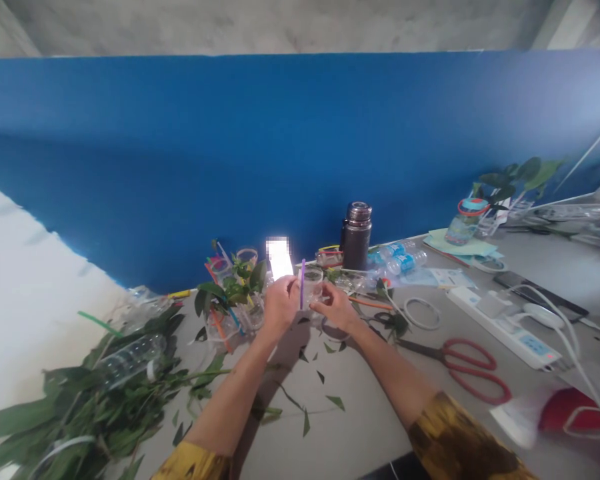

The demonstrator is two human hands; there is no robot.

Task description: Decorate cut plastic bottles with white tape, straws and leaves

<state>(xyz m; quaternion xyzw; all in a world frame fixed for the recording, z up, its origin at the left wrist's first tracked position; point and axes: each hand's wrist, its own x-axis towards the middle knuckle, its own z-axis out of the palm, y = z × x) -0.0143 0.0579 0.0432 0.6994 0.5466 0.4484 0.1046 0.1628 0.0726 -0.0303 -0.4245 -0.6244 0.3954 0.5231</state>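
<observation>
Between my hands, above the table, is a clear plastic cup (312,275) that looks like a cut bottle piece. A purple straw (303,285) stands upright along its left side. My left hand (281,303) is closed, its fingertips at the straw and the cup's left edge; part of that grip is hidden. With thumb and fingers, my right hand (337,308) grips the cup from the right. Just beyond my left hand a bright phone screen (281,259) leans upright. Left of it, several clear cups hold straws and leafy stems (236,292).
Cut leaves and plastic bottles (130,360) are heaped at left. Leaf scraps (335,402) dot the table. Red-handled scissors (470,363), a power strip (510,330) with cables and a phone (545,293) lie at right. A dark thermos (357,239) stands by the blue wall.
</observation>
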